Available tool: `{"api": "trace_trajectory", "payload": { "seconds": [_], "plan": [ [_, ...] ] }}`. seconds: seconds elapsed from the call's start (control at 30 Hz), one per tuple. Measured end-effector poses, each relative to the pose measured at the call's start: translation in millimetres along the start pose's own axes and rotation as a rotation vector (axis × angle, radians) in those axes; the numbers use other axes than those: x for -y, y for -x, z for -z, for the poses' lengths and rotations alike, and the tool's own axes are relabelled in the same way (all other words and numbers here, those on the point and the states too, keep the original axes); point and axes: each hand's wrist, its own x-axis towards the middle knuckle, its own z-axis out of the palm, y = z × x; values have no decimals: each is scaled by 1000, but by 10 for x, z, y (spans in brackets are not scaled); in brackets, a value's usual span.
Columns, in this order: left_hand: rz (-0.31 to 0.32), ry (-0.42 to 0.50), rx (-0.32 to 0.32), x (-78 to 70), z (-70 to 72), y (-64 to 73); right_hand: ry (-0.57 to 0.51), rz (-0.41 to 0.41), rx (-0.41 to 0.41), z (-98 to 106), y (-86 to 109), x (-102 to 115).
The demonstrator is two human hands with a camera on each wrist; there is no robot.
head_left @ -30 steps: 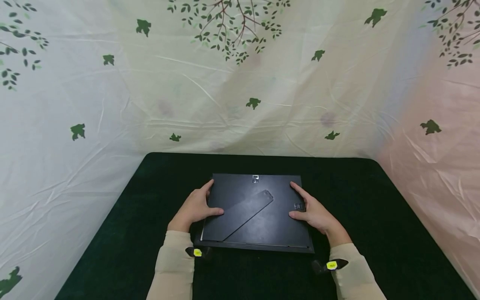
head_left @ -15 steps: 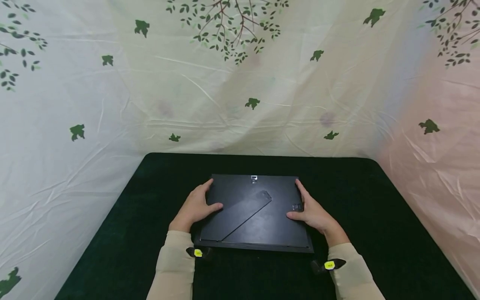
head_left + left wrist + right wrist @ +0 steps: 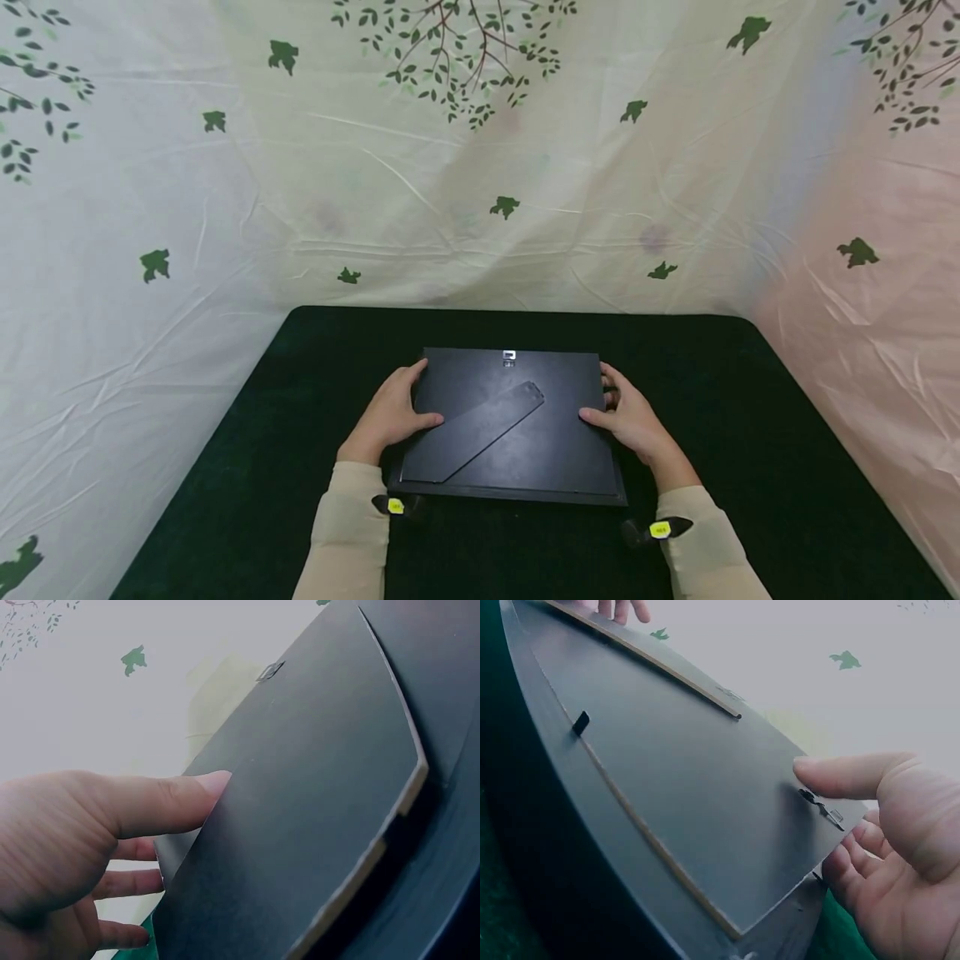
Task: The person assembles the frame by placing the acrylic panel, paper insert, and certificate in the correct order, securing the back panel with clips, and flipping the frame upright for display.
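Picture frame (image 3: 562,450), one, back facing head camera, long axis left-right. Left hand (image 3: 387,417) and right hand (image 3: 634,423) grip its sides. One easel leg (image 3: 474,435).

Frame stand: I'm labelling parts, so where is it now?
In the head view, the stand slants across the frame, below the top hanger, nearer the left hand than the right hand.

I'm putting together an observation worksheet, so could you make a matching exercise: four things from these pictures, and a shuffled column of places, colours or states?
Things:
1. Picture frame
2. Easel leg
3. Left sleeve
4. Tabletop

Matches:
A. dark green
B. slanting across the frame's back
C. back side up
D. cream

Pairs: 1-C, 2-B, 3-D, 4-A
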Motion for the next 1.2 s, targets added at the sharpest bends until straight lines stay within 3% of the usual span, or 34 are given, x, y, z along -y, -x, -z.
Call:
{"api": "trace_trajectory", "payload": {
  "seconds": [0.33, 0.87, 1.2],
  "plan": [
    [32, -49, 37, 41, -50, -2, 182, 5, -1, -7, -19, -74],
    [111, -12, 51, 50, -45, 21, 207, 8, 14, 4, -23, -99],
    [125, -3, 73, 41, -15, 49, 239, 8, 37, 12, -33, -112]
  ]
}}
